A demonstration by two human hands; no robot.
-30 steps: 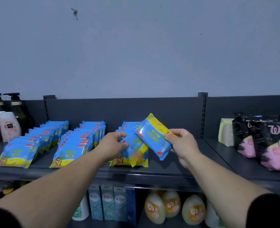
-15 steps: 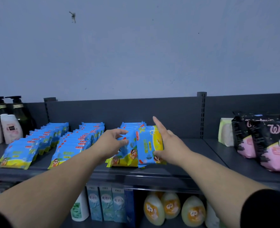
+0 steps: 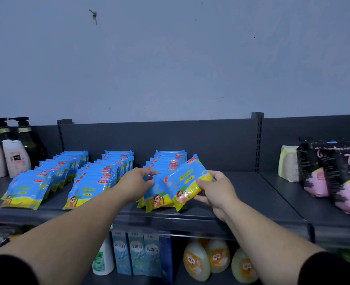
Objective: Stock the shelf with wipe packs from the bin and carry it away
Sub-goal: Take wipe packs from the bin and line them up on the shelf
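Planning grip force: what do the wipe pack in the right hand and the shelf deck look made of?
Wipe pack: thin glossy plastic film, probably; its printed skin creases under the right hand. Shelf deck: matte dark grey painted metal, likely; slotted upright behind.

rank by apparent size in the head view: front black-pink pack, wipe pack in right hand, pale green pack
1. front black-pink pack, partly out of frame
2. held wipe pack
3. pale green pack

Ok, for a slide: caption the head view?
Right hand holds a wipe pack against the row the left hand grips.
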